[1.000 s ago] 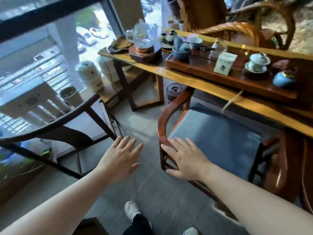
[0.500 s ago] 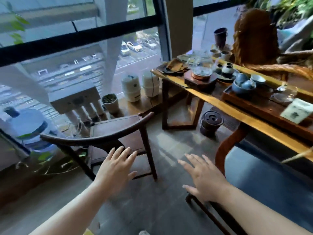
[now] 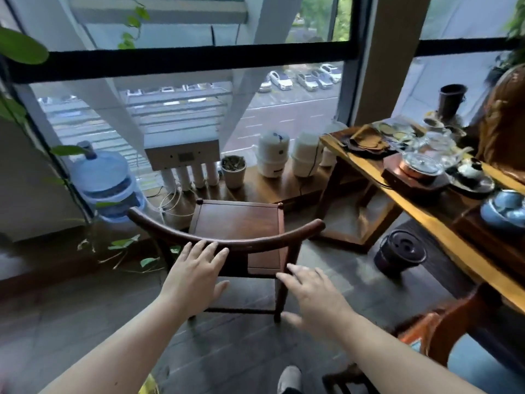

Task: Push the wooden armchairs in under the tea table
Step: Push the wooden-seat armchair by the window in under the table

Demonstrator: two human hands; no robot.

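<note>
A dark wooden armchair (image 3: 238, 223) with a curved back rail stands in the middle of the floor, facing the window, apart from the tea table (image 3: 443, 220) on the right. My left hand (image 3: 193, 277) is open, its fingertips at the back rail near its middle. My right hand (image 3: 315, 300) is open and hovers lower, beside the chair's rear right leg, holding nothing. A second armchair (image 3: 454, 322) with a blue cushion shows at the lower right, partly under the table.
Tea ware, a glass kettle (image 3: 426, 157) and blue bowls (image 3: 508, 206) crowd the tabletop. A black round bin (image 3: 400, 253) sits on the floor by the table leg. A water jug (image 3: 105, 180), filter unit, pots and trailing plants line the window ledge. My shoe (image 3: 289, 378) shows below.
My view has swung left from the cushioned chair to the dark chair. Both hands have moved forward; my left fingertips now reach its back rail.
</note>
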